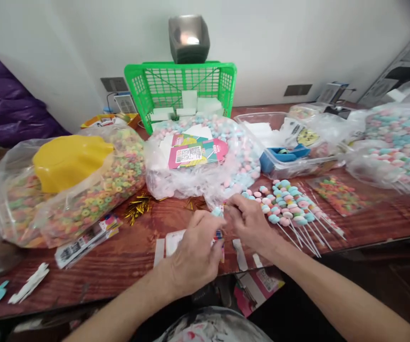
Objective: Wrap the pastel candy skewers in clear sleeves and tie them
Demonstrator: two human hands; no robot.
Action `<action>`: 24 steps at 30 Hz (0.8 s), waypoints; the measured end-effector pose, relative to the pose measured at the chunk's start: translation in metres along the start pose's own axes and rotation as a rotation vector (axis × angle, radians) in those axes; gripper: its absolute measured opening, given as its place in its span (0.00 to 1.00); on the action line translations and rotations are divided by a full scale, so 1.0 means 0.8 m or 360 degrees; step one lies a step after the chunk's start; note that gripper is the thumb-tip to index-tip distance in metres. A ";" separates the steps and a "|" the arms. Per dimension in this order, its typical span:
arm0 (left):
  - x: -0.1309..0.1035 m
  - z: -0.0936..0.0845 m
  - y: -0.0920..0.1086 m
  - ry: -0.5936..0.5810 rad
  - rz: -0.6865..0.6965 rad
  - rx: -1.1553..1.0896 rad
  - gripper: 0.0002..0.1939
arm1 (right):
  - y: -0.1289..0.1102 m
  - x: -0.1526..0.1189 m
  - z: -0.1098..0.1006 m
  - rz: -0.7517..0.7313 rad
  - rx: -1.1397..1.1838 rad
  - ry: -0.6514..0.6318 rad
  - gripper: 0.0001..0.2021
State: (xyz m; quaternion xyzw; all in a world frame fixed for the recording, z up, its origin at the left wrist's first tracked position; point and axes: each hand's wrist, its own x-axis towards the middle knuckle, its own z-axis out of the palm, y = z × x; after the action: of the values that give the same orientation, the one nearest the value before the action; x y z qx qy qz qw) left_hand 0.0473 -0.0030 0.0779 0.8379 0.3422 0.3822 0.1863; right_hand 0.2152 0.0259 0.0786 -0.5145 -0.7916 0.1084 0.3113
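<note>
My left hand (197, 249) is closed, with curled fingers, just above the front of the table. My right hand (249, 218) pinches close beside it, its fingertips near a small pale blue piece (218, 211) that looks like candy. Blur and the fingers hide what each hand grips. Under my left hand lie a white packet (174, 242) and a colourful printed card, mostly covered. To the right of my right hand rest pink and blue marshmallow skewers (290, 202) on white sticks. Right behind my hands sits a clear bag of marshmallows (242, 164) with printed cards (199, 153) on top.
On the left is a large bag of cereal rings (101, 190) with a yellow scoop-like piece (69, 161). A green basket (181, 71) stands behind, beside a clear tub (297, 166). More bagged marshmallows (400, 128) fill the right. Gold tinsel (137, 209) lies on the table.
</note>
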 end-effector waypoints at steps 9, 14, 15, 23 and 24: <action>0.017 -0.025 -0.006 0.0275 -0.0709 -0.1986 0.08 | -0.037 -0.051 0.002 0.0406 0.1560 -0.0442 0.11; -0.002 -0.026 -0.002 0.0167 -0.0695 -0.1493 0.18 | -0.036 -0.045 0.014 0.0332 0.1413 -0.0235 0.11; -0.009 -0.029 0.001 -0.0008 -0.0687 -0.1358 0.22 | -0.042 -0.045 0.020 0.0264 0.1402 -0.0210 0.11; -0.209 -0.148 0.002 -0.1080 -0.1415 0.0326 0.11 | -0.035 -0.066 0.031 -0.0265 0.0509 -0.1178 0.10; -0.242 -0.160 -0.004 -0.1121 -0.1563 0.0528 0.11 | -0.020 -0.067 0.027 -0.0285 0.0374 -0.1243 0.11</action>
State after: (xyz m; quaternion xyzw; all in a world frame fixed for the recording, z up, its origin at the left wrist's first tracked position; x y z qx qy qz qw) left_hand -0.1439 -0.1332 0.0583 0.6762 0.6602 -0.1054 0.3094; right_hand 0.2050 -0.0253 0.0495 -0.3251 -0.8740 0.3574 0.0526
